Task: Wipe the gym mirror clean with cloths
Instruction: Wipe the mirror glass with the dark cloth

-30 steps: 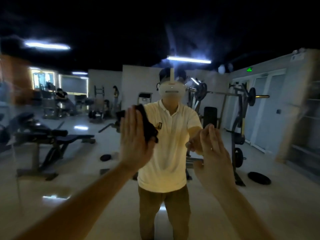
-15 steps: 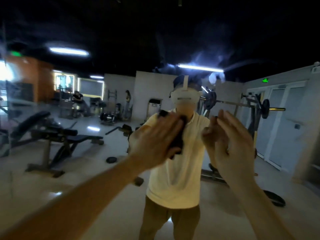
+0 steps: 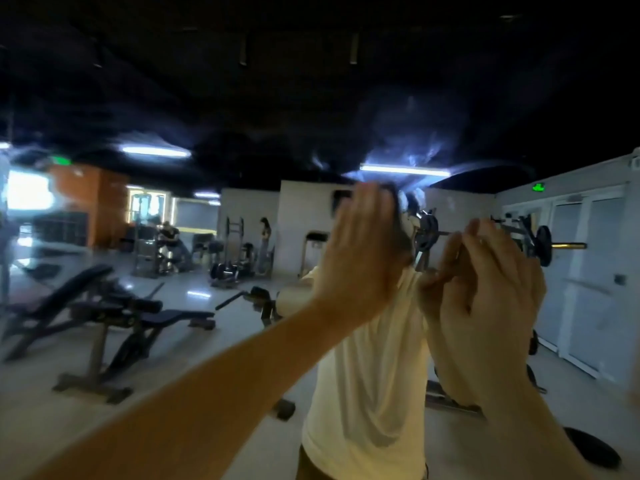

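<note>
The left hand (image 3: 360, 258) is raised flat, its fingers straight and pressed together. A dark cloth (image 3: 401, 233) is held beneath it against the mirror (image 3: 173, 81), and only a soft, crumpled edge of it is shown past the fingers. The right hand (image 3: 491, 306) is lifted just beside it with fingers loosely bent and slightly apart. Whether a second cloth is under it cannot be told.

The work is judged to be midway. Hazy whitish streaks (image 3: 412, 140) are seen on the smooth glass above the hands, so that upper part is taken as not yet wiped.

Reflected in the glass are a pale creased shirt (image 3: 374, 375), a padded bench (image 3: 104, 306) and a metal barbell (image 3: 540, 240).
</note>
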A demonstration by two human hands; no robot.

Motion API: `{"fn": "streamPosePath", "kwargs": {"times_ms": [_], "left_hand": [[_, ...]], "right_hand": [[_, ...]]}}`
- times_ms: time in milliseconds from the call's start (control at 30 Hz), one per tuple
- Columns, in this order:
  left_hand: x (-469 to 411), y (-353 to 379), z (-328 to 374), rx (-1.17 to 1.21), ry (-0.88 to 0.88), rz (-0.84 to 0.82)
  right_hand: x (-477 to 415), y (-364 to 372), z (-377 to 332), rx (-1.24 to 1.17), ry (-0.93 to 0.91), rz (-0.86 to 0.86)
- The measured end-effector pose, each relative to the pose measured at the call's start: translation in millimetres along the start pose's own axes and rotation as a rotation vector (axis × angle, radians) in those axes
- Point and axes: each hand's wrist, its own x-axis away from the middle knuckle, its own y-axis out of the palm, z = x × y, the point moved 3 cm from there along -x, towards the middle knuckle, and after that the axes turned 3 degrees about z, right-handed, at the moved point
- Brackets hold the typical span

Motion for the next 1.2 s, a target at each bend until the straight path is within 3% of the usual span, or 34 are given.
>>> {"fn": "streamPosePath", "kwargs": {"times_ms": [100, 167, 200, 333, 433, 533, 667, 733, 933, 1033, 1200], "left_hand": [[2, 5, 13, -0.079, 0.288, -0.038], [0, -10, -20, -0.105, 0.343, -0.058], [-2, -21, -45, -0.092, 0.278, -0.066], [-6, -68, -175, -0.166, -0.244, 0.009], [-16, -70, -195, -0.16, -0.408, 0.07], [-33, -46, -127, -0.077, -0.31, 0.127], [-60, -14, -6, 0.015, -0.006, 0.034], [-66, 4, 36, -0.062, 0.139, -0.013], [-63, 1, 9, -0.132, 0.338, -0.043], [-52, -22, -54, -0.118, 0.167, -0.028], [0, -66, -197, -0.17, -0.247, 0.005]], "right_hand": [[-18, 2, -12, -0.037, -0.006, 0.036], [-30, 7, -20, -0.026, -0.028, 0.008], [-34, 10, -21, 0.004, -0.039, -0.009], [-39, 24, -20, 0.251, -0.113, -0.038], [-35, 30, -16, 0.302, -0.134, -0.022], [-36, 30, -12, 0.286, -0.142, -0.012], [-42, 21, -5, 0.183, -0.172, -0.011], [-47, 13, -1, 0.087, -0.12, -0.006], [-48, 7, -4, -0.015, -0.047, -0.041], [-44, 12, -16, 0.041, -0.044, -0.038], [-30, 36, -73, 0.275, -0.22, -0.066]]}}
